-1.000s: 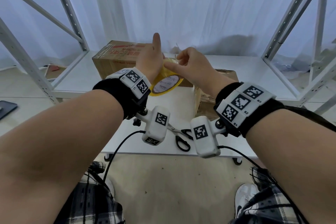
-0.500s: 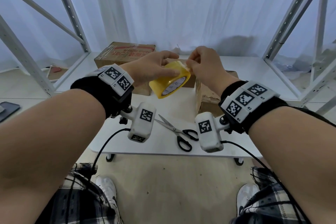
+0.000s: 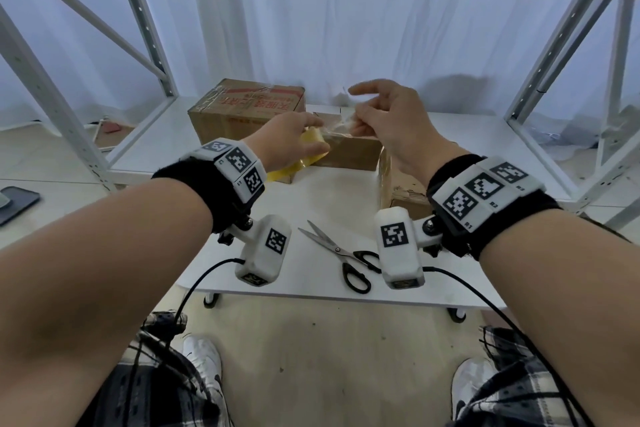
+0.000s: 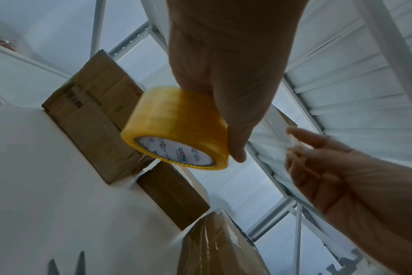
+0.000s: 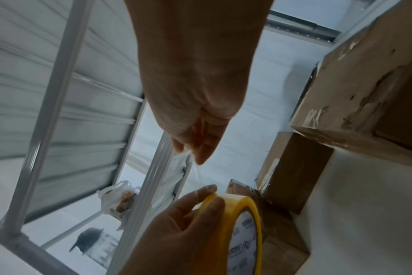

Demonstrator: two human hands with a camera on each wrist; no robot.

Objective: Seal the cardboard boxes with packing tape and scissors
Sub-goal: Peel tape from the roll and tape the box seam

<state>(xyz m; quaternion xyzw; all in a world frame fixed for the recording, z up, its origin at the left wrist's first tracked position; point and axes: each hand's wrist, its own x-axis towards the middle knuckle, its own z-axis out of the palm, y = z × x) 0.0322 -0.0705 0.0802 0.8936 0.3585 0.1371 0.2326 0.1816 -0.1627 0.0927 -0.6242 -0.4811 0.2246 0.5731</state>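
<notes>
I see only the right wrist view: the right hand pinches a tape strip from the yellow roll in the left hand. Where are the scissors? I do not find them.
Observer: The scissors lie on the white table, near its front edge, between the two forearms. No hand touches them.
Operator: Thank you. Are the blades closed?
Observer: Slightly open, with the tips pointing away to the left and the black handles toward the person.
Operator: And the roll, does it rest on a box?
Observer: It seems not. The left hand holds the tape roll in the air, clear of the boxes and the table.
</notes>
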